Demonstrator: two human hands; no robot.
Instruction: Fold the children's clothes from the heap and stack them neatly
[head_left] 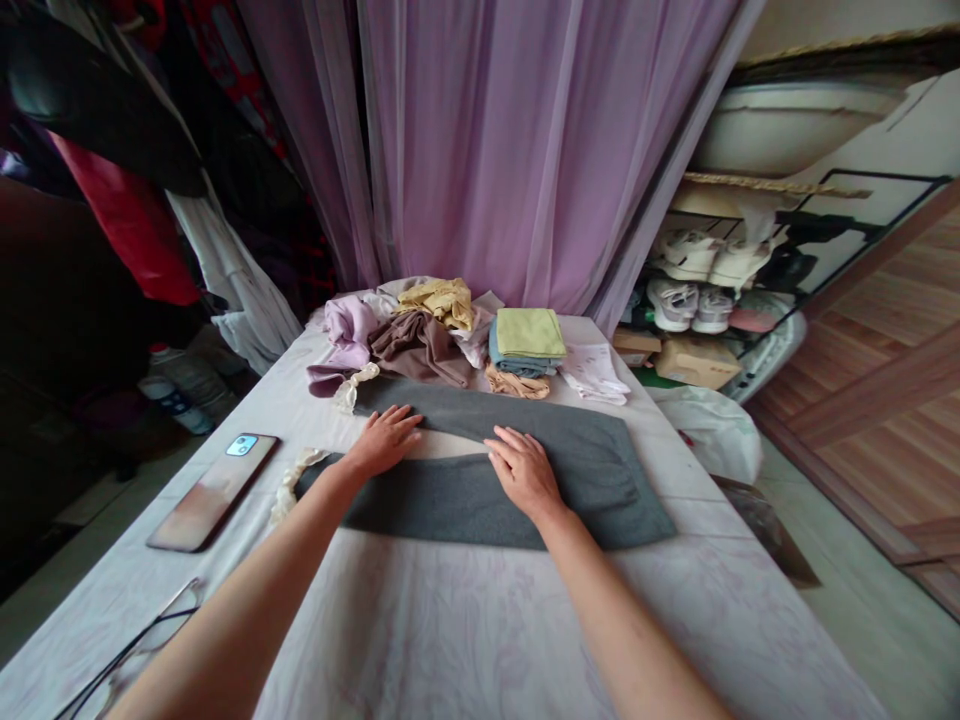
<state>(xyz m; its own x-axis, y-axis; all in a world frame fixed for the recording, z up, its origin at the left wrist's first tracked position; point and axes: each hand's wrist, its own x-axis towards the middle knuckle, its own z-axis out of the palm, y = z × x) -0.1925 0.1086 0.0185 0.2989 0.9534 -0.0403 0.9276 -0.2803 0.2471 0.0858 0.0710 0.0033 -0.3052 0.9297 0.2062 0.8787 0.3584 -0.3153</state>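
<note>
Dark grey pants lie flat across the table, waistband toward the right and legs toward the left. Cream lace ruffles trim the leg ends. My left hand rests palm down with fingers stretched, over the gap between the legs near the cuffs. Farther right, my right hand lies flat on the pants close to where the legs join, its fingers spread. Neither hand grips the cloth. Behind the pants sit a folded stack topped by a green cloth and a heap with a brown garment.
A phone and eyeglasses lie on the table's left side. A folded white cloth is beside the stack. Purple curtains hang behind the table. A rack with shoes stands at the right.
</note>
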